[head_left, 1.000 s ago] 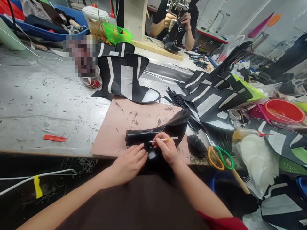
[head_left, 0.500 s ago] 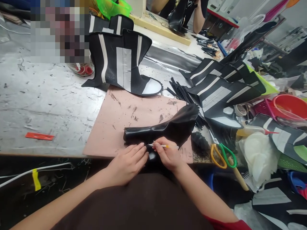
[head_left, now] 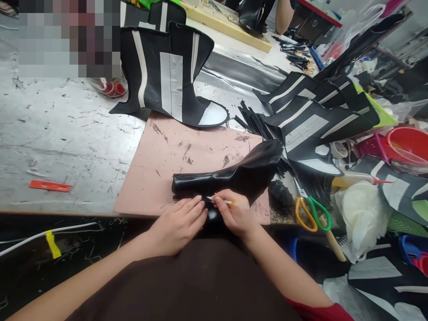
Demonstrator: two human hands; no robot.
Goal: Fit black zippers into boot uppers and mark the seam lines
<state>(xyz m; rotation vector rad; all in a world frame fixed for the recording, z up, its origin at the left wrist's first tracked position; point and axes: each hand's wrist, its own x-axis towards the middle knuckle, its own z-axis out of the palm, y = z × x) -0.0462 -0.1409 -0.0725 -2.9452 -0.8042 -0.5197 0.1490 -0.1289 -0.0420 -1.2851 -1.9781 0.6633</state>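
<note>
A shiny black boot upper (head_left: pixel 234 176) lies on a pink cutting mat (head_left: pixel 187 156) at the table's near edge. My left hand (head_left: pixel 179 223) rests flat on the upper's lower edge, fingers stretched and pressing it down. My right hand (head_left: pixel 234 216) pinches a thin white pen with an orange band (head_left: pixel 227 202), its tip touching the black material beside my left fingertips.
Black boot pieces with white stripes (head_left: pixel 167 84) stand behind the mat, and more (head_left: pixel 307 125) are piled at right. Green-and-yellow scissors (head_left: pixel 312 214) lie right of the mat. A red bowl (head_left: pixel 406 142), white cloth (head_left: pixel 361 214) and a red tag (head_left: pixel 50 186) sit around. Another person's arm (head_left: pixel 284 15) shows at the far edge.
The camera has tilted down and nearer. My right hand lowered the pen from a raised angle to lie flatter, its tip drawn left toward my left fingertips.
</note>
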